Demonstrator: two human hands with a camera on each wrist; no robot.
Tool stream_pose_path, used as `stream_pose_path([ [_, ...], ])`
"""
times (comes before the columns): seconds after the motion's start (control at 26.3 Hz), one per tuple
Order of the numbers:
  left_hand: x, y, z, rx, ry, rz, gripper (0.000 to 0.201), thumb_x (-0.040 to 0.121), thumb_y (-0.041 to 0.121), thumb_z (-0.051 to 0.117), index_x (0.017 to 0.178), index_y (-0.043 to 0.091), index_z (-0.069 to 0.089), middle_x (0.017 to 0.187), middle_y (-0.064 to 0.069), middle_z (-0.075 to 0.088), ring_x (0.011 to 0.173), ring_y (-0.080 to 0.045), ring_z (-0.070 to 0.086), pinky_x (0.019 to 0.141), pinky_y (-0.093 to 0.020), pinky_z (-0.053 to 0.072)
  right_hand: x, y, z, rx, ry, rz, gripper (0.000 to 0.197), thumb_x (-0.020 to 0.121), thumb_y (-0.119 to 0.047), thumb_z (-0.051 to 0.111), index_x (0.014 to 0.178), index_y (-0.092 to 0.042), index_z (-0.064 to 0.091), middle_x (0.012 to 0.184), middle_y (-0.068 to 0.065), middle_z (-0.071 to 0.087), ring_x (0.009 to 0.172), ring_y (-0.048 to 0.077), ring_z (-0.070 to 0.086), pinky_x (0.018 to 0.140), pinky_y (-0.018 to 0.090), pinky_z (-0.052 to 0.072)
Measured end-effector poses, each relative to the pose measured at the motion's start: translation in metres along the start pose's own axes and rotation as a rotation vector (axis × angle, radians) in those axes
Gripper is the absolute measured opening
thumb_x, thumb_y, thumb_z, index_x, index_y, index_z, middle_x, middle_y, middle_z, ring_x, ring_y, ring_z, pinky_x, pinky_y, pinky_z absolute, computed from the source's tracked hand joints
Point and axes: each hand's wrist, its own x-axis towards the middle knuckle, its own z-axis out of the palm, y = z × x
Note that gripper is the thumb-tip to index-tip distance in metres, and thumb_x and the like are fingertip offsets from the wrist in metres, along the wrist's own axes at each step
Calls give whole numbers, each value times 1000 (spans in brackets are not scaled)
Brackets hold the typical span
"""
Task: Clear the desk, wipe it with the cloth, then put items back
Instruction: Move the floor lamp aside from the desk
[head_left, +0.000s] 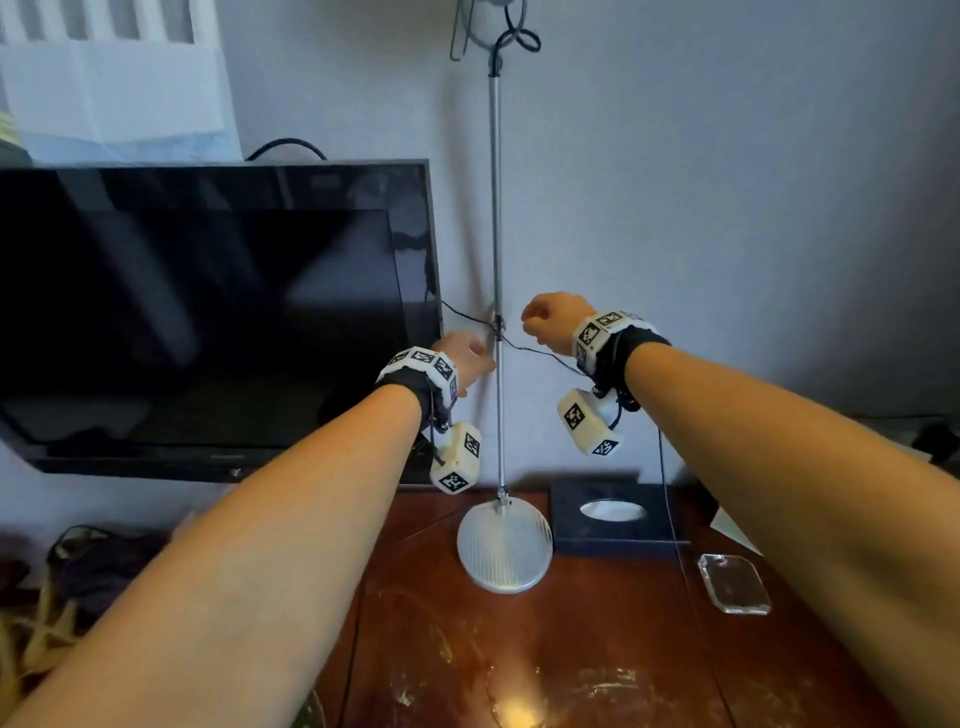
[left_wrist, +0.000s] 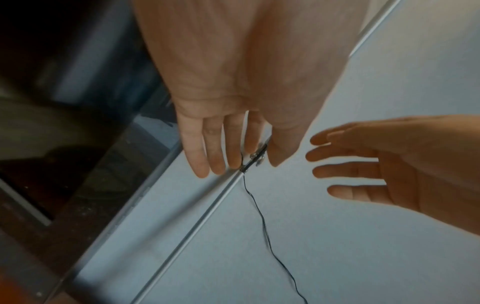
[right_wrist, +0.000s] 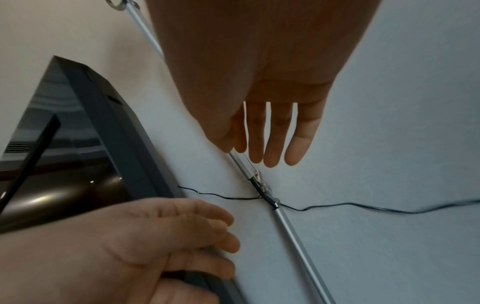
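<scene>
With my left hand (left_wrist: 233, 131) and right hand (left_wrist: 369, 162) both loose-fingered (holding nothing), I'd grasp the pole (head_left: 497, 234) between them above its clipped wire (right_wrist: 363, 205) and lift straight.

Head view down over desk, wrist views close, sharing lamp pole (head_left: 497, 260)

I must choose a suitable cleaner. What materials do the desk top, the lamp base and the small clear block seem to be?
Desk top: probably varnished reddish-brown wood, glossy, with scuffs and a light reflection. Lamp base: likely brushed metal, silver with fine ribs. Clear block: transparent acrylic or glass; I cannot tell which.
</scene>
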Motion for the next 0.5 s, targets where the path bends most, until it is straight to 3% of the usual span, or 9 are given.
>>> stream_pose_path([
  [0.08, 15, 1, 8, -10, -15, -36, 34, 88, 27, 63, 117, 12, 56, 110, -16, 63, 100, -36, 66, 85, -49, 59, 14, 2, -1, 31, -3, -9, 28, 94, -22, 54, 120, -16, 64, 119, 9, 67, 109, 28, 65, 96, 42, 52],
  [0.15, 41, 2, 17, 2, -42, -59, 33, 84, 31, 64, 107, 11, 53, 102, -18, 62, 91, -36, 65, 84, -46, 57, 32, 3, -2, 51, -11, -16, 32, 96, -24, 53, 126, -15, 61, 126, 8, 64, 114, 28, 62, 100, 42, 49],
  [0.27, 69, 0, 27, 20, -55, -86, 19, 90, 24, 56, 83, 14, 42, 71, -11, 46, 61, -28, 46, 61, -29, 39, 53, 3, 0, 58, 16, -49, 38, 97, -24, 53, 133, -15, 56, 133, 6, 61, 120, 26, 57, 102, 34, 44],
  [0.3, 70, 2, 28, 21, -53, -90, 17, 89, 25, 56, 89, 14, 44, 75, -11, 48, 63, -29, 47, 62, -29, 41, 58, 3, 2, 68, 14, -70, 40, 97, -23, 53, 137, -15, 53, 135, 5, 59, 122, 25, 56, 102, 33, 41],
  [0.34, 80, -3, 32, 26, -63, -99, 27, 87, 30, 57, 106, 13, 47, 89, -14, 55, 74, -31, 56, 71, -33, 48, 63, 3, 5, 85, -4, -93, 44, 97, -22, 54, 140, -15, 50, 137, 4, 58, 124, 24, 55, 103, 31, 40],
  [0.42, 108, -18, 43, 83, -86, -124, 62, 86, 35, 56, 140, 12, 37, 129, -17, 54, 106, -37, 59, 94, -44, 51, 77, 4, 11, 162, -36, -132, 49, 97, -21, 56, 145, -16, 45, 140, 4, 57, 125, 23, 55, 106, 31, 40],
  [0.5, 114, -21, 49, 157, -68, -92, 62, 93, 30, 54, 147, 7, 33, 142, -15, 49, 121, -35, 54, 102, -41, 46, 86, 8, 14, 208, -23, -154, 46, 97, -23, 58, 141, -16, 49, 135, 5, 60, 122, 22, 58, 105, 32, 43],
])
